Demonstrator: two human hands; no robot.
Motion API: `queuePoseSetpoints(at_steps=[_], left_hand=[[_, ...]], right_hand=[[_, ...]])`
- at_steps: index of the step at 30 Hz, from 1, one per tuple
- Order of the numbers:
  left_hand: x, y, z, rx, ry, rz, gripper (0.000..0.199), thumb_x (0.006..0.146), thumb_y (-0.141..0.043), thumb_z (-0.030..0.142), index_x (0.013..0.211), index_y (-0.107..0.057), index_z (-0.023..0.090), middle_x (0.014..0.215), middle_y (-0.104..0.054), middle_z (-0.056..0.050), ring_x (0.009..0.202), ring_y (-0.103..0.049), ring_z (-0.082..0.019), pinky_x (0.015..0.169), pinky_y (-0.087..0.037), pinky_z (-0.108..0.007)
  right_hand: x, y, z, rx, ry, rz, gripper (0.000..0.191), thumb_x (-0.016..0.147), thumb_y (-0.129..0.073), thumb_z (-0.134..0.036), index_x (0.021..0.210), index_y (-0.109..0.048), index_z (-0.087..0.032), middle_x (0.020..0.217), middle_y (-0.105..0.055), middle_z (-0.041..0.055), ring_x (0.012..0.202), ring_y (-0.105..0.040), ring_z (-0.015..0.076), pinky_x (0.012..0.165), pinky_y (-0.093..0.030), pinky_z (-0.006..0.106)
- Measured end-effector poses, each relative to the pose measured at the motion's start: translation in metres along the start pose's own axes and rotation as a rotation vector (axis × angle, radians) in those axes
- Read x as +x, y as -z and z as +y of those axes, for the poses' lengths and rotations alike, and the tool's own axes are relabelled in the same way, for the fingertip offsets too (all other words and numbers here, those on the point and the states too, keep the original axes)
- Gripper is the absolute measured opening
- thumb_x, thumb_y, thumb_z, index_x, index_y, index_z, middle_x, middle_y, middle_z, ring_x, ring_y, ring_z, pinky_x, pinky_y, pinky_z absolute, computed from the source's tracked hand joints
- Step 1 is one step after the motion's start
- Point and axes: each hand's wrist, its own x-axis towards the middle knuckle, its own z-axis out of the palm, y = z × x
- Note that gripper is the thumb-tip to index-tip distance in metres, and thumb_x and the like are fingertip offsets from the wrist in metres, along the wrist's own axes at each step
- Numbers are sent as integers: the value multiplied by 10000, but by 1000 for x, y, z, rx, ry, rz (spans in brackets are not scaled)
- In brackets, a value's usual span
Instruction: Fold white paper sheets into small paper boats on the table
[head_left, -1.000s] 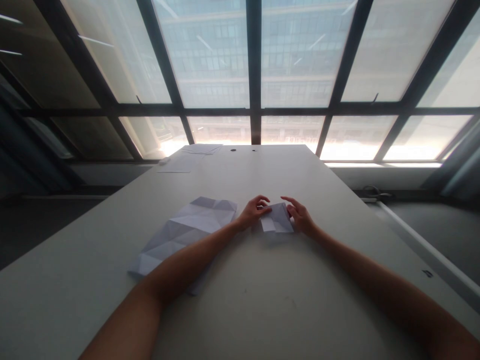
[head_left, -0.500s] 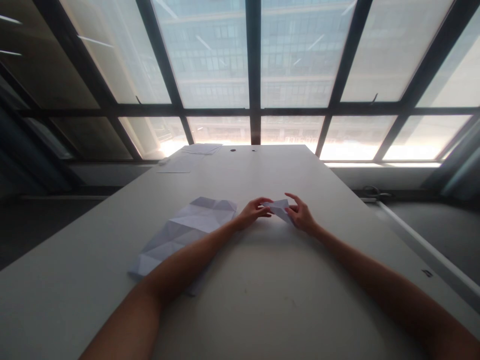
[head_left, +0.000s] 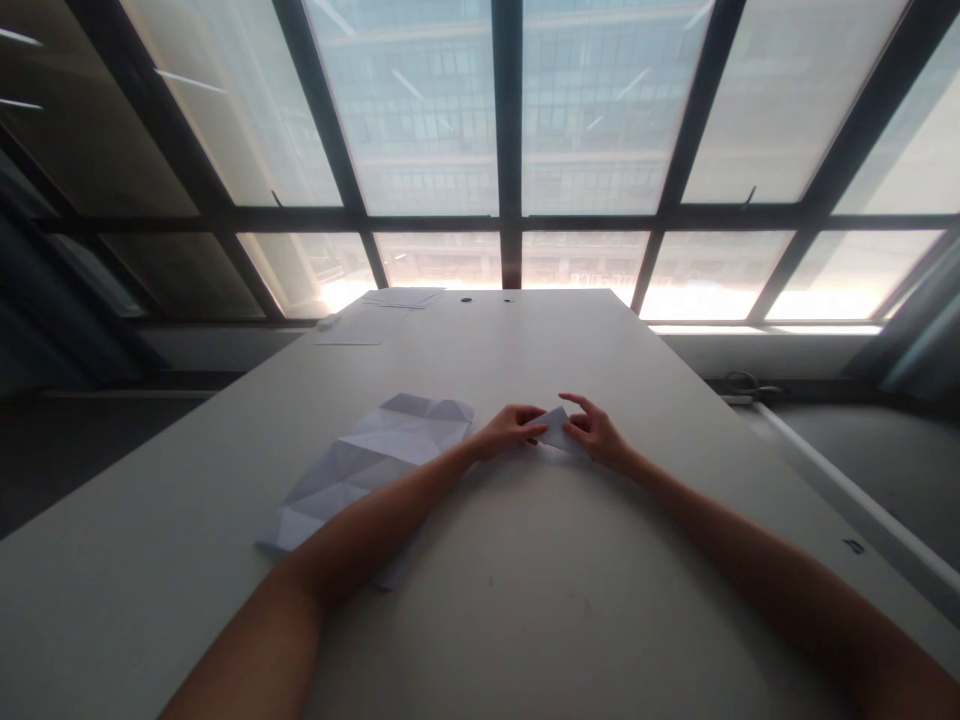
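A small piece of folded white paper (head_left: 555, 428) is held between both hands just above the table. My left hand (head_left: 511, 430) is closed on its left side, thumb in front. My right hand (head_left: 598, 432) pinches the right side, with the index finger raised away from the paper. Beside my left forearm lies a larger creased white sheet (head_left: 375, 445), partly hidden under the arm and marked with many fold lines.
The long white table (head_left: 570, 580) stretches away toward a wall of windows (head_left: 585, 110). Several flat white sheets (head_left: 360, 325) lie at its far left corner. A dark cable (head_left: 744, 384) sits beyond the right edge, above a pale rail (head_left: 847, 480).
The folded paper has been turned and lowered slightly, so a flatter, more compact face shows. Both hands have come down a little, and the right has shifted slightly left. The creased sheet has not moved.
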Motion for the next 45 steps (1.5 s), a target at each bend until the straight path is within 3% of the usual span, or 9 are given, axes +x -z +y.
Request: queuePoseSetpoints(at_steps=[4,8,10,13,17,20,23,31,45], left_hand=[[3,-1,-6,21,15,22,570,810,-727,514,1209,-670,110,920,-688,-89,778,-645,-182,724,-546,-326],[5,-7,-13,282,-224,206,388,835,-720,401,1150,-714,175,1092,-670,-120,955,-640,-217,859,-518,-351],[3,-10,-14,450,-338,161,265,863,-692,349,1075,-752,201,1136,-662,-122,1016,-627,-230,919,-486,-352],[-1,-12,-13,657,-393,19,266,865,-695,315,1112,-749,235,1109,-676,-107,1014,-625,-243,923,-465,-337],[-3,-8,-9,760,-385,36,285,873,-692,330,1142,-735,248,1062,-689,-93,957,-637,-240,864,-463,-310],[-3,-7,-7,750,-330,127,291,900,-661,354,1157,-727,235,1031,-696,-87,820,-649,-198,792,-476,-293],[-3,-8,-5,640,-280,159,323,937,-605,364,1216,-699,230,1026,-696,-80,722,-645,-156,724,-494,-267],[1,-15,-8,478,-302,115,425,901,-661,383,1296,-652,227,1035,-686,-79,768,-638,-145,717,-521,-250],[4,-10,-3,366,-227,90,485,886,-668,431,1284,-641,155,993,-714,-96,816,-671,-173,728,-544,-270]], right_hand=[[2,-1,0,-37,10,23,603,853,-589,-389,1393,-459,-156,575,-480,-85,473,-327,84,441,-228,200],[7,-1,2,-125,-52,84,576,805,-578,-336,1335,-509,-121,507,-444,-104,436,-305,83,422,-203,200],[9,-1,4,-163,-92,108,555,778,-582,-319,1290,-544,-110,503,-475,-93,430,-337,85,418,-222,199],[11,-1,7,-173,-122,142,523,740,-617,-306,1222,-586,-106,568,-583,-44,478,-449,102,440,-300,199],[9,1,3,-68,-155,112,550,791,-643,-418,1252,-581,-125,676,-669,18,523,-544,137,449,-387,219],[5,3,-6,65,-138,40,588,874,-556,-556,1298,-555,-150,855,-709,84,638,-638,181,467,-464,245],[3,0,-11,54,-57,-23,553,873,-560,-604,1214,-596,-170,1014,-702,116,771,-671,201,503,-505,246],[9,-17,7,-180,46,111,414,877,-626,-494,1117,-620,-157,932,-728,92,796,-685,214,730,-547,342],[11,-13,14,-241,77,64,308,908,-563,-401,1103,-614,-168,941,-709,73,791,-657,197,738,-517,317]])
